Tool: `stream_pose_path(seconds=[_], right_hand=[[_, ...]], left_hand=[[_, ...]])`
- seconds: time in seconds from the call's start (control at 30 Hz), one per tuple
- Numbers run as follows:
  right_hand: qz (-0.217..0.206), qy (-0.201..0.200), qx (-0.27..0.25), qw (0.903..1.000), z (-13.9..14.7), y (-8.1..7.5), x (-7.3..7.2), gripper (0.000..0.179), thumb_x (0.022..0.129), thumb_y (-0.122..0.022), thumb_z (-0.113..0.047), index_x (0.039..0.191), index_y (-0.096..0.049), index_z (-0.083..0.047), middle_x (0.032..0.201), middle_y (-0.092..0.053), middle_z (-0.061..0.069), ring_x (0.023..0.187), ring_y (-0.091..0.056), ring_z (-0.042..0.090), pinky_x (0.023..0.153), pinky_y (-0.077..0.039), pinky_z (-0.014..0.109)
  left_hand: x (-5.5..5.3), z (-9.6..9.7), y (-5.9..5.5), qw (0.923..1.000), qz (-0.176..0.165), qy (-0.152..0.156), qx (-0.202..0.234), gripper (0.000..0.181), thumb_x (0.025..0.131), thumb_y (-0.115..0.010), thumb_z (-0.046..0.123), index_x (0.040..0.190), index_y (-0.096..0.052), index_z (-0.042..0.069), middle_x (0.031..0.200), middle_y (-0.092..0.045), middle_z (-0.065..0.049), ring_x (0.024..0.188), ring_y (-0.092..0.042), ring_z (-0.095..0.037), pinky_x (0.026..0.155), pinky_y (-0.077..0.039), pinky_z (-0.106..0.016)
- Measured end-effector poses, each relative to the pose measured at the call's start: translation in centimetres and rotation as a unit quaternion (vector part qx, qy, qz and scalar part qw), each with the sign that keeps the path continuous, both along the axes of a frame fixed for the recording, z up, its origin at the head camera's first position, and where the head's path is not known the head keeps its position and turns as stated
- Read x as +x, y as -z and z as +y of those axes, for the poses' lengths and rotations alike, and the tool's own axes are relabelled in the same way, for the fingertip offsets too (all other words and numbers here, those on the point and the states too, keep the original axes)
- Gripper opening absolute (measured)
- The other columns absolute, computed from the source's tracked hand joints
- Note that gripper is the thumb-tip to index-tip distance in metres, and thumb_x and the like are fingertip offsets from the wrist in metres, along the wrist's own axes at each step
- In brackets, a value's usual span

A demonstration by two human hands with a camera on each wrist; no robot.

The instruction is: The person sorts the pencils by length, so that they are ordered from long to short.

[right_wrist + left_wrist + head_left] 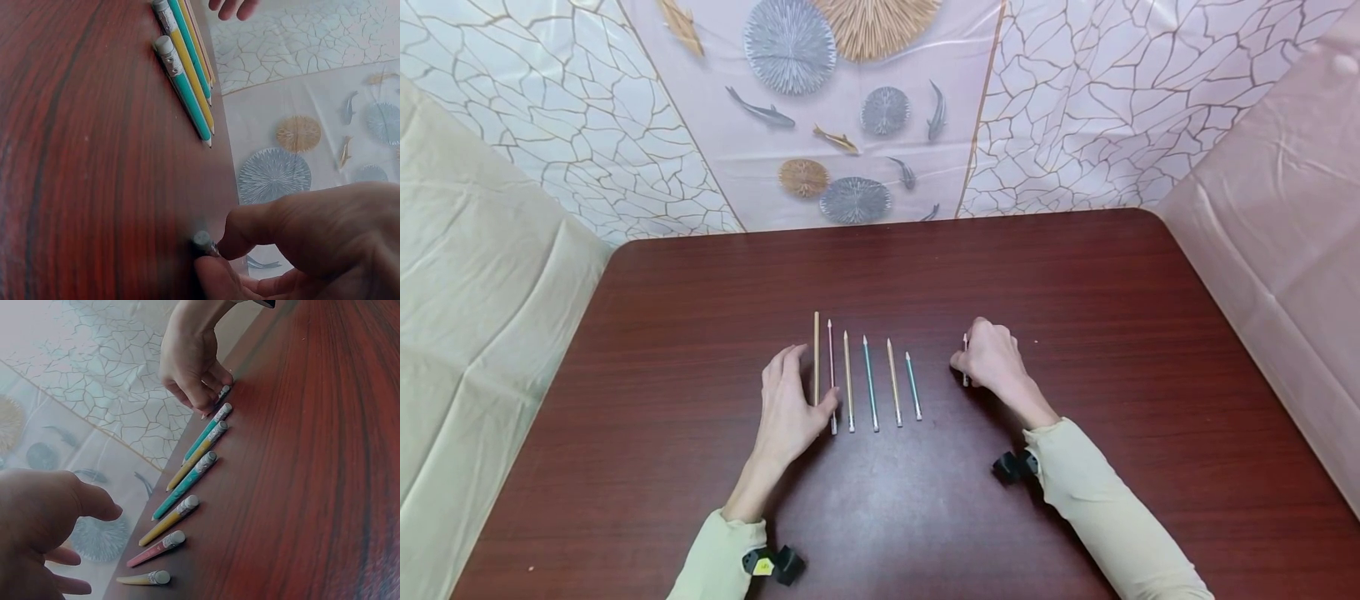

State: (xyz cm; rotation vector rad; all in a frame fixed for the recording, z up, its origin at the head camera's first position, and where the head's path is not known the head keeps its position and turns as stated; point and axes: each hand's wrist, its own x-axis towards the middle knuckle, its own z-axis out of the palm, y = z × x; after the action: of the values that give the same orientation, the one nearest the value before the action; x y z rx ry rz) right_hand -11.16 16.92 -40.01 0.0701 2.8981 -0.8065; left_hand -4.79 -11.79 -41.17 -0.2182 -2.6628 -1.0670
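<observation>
Several pencils stand in a row on the dark red table, points away from me, with lengths falling toward the right. Beside the row's left end is my left hand, fingers spread and relaxed, holding nothing. Its thumb overlaps the red pencil in the head view; the long yellow pencil lies between thumb and fingers. To the right of the short teal pencil, my right hand pinches a short pencil between thumb and fingers. Its eraser end shows in the right wrist view; the fingers hide much of its shaft.
Between the red and short teal pencils lie a yellow pencil, a longer teal pencil and another yellow pencil. The wooden table ends at a patterned cloth backdrop. Pale cloth hangs at both sides.
</observation>
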Motion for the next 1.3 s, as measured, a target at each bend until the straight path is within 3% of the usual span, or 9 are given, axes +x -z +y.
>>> stream_pose_path(seconds=[0.3,0.63,0.7,0.83,0.93,1.1,1.3], right_hand=[[-0.019,0.003,0.022,0.9996,-0.4,-0.2,-0.1,0.016,0.07,-0.064,-0.012,0.06,-0.051,-0.012,0.044,-0.054,0.002,0.055,-0.06,0.028,0.066,-0.052,0.046],[-0.027,-0.016,0.022,0.9993,-0.2,-0.3,-0.1,0.028,0.07,-0.065,-0.014,0.051,-0.045,-0.017,0.044,-0.05,-0.001,0.053,-0.059,0.026,0.062,-0.05,0.043],[-0.026,-0.02,0.01,0.9994,-0.1,-0.4,0.0,0.026,0.07,-0.066,-0.014,0.053,-0.047,-0.017,0.046,-0.051,-0.002,0.05,-0.059,0.022,0.063,-0.05,0.042],[-0.032,-0.019,-0.033,0.9988,-0.1,-0.4,0.3,0.012,0.072,-0.069,-0.013,0.072,-0.057,-0.01,0.058,-0.06,0.001,0.043,-0.061,0.015,0.064,-0.054,0.039],[-0.041,-0.014,-0.068,0.9968,-0.2,-0.5,0.6,0.018,0.074,-0.07,-0.011,0.086,-0.058,-0.005,0.067,-0.063,0.005,0.041,-0.062,0.015,0.059,-0.055,0.035],[-0.049,-0.006,-0.103,0.9934,-0.4,-0.8,1.0,0.024,0.075,-0.071,-0.009,0.092,-0.057,-0.001,0.07,-0.064,0.008,0.043,-0.063,0.017,0.047,-0.053,0.031],[-0.054,-0.014,-0.114,0.9919,-0.7,-1.0,1.3,0.025,0.075,-0.07,-0.008,0.095,-0.057,0.0,0.068,-0.064,0.008,0.043,-0.063,0.018,0.047,-0.052,0.031]], left_hand=[[0.0,-0.1,0.1,1.0,0.008,0.001,0.001,0.07,0.074,-0.081,0.012,0.132,-0.049,-0.009,0.132,-0.049,-0.03,0.121,-0.042,-0.048,0.101,-0.033,-0.059],[0.2,-0.2,0.0,1.0,0.002,0.001,0.002,0.068,0.075,-0.081,0.014,0.131,-0.049,-0.01,0.132,-0.048,-0.03,0.122,-0.041,-0.048,0.103,-0.031,-0.057],[0.2,-0.2,0.0,1.0,0.003,0.001,0.001,0.068,0.075,-0.081,0.013,0.13,-0.049,-0.009,0.132,-0.048,-0.03,0.121,-0.041,-0.048,0.103,-0.031,-0.057],[0.1,-0.4,-0.1,1.0,0.001,-0.001,-0.003,0.067,0.075,-0.08,0.013,0.13,-0.049,-0.01,0.131,-0.049,-0.03,0.121,-0.042,-0.048,0.102,-0.032,-0.058],[0.1,-0.4,-0.1,1.0,-0.003,-0.002,-0.003,0.067,0.076,-0.08,0.013,0.131,-0.049,-0.01,0.131,-0.049,-0.03,0.121,-0.042,-0.047,0.102,-0.032,-0.057],[0.1,-0.4,-0.2,1.0,-0.002,-0.003,-0.001,0.068,0.076,-0.08,0.013,0.131,-0.048,-0.01,0.132,-0.049,-0.029,0.121,-0.042,-0.047,0.102,-0.032,-0.057],[0.2,-0.4,-0.3,1.0,-0.008,-0.005,0.0,0.069,0.076,-0.08,0.013,0.133,-0.048,-0.01,0.133,-0.049,-0.029,0.122,-0.042,-0.047,0.103,-0.032,-0.058]])
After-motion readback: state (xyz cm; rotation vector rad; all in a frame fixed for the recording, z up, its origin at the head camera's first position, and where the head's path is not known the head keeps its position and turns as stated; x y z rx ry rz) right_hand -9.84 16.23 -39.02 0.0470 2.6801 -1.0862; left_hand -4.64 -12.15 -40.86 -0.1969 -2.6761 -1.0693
